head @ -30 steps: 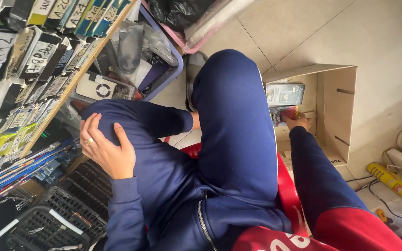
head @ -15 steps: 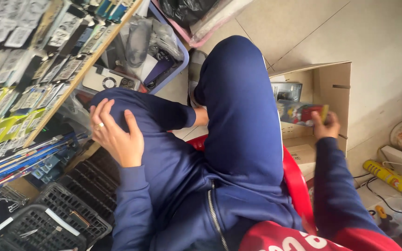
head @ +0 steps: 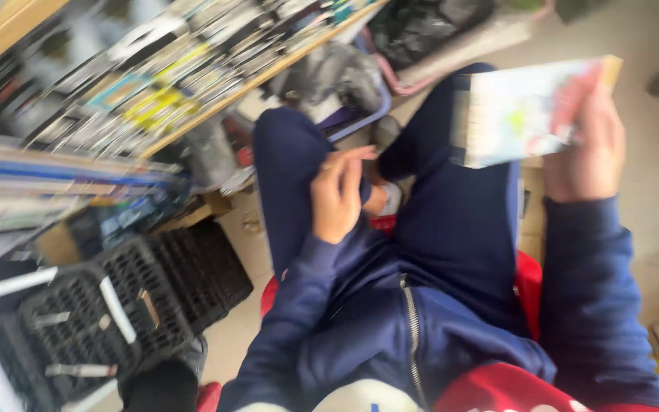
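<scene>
I sit on a red stool [head: 529,284] in navy trousers and a navy jacket. My right hand [head: 585,145] is raised at the upper right and grips a stack of flat, pale printed packets [head: 520,114] by their right end. My left hand [head: 339,194] hangs loosely curled between my knees, above my lap, holding nothing that I can make out. The whole frame is blurred by motion.
A tilted wooden rack of carded small goods [head: 184,76] fills the upper left. Black plastic crates [head: 116,305] stand at the lower left. Dark plastic bags [head: 421,30] lie on the tiled floor beyond my knees.
My right hand has lifted out of the cardboard box at the right and now holds the packets up high. My left hand left my left knee and moved between my legs. The view swung left.
</scene>
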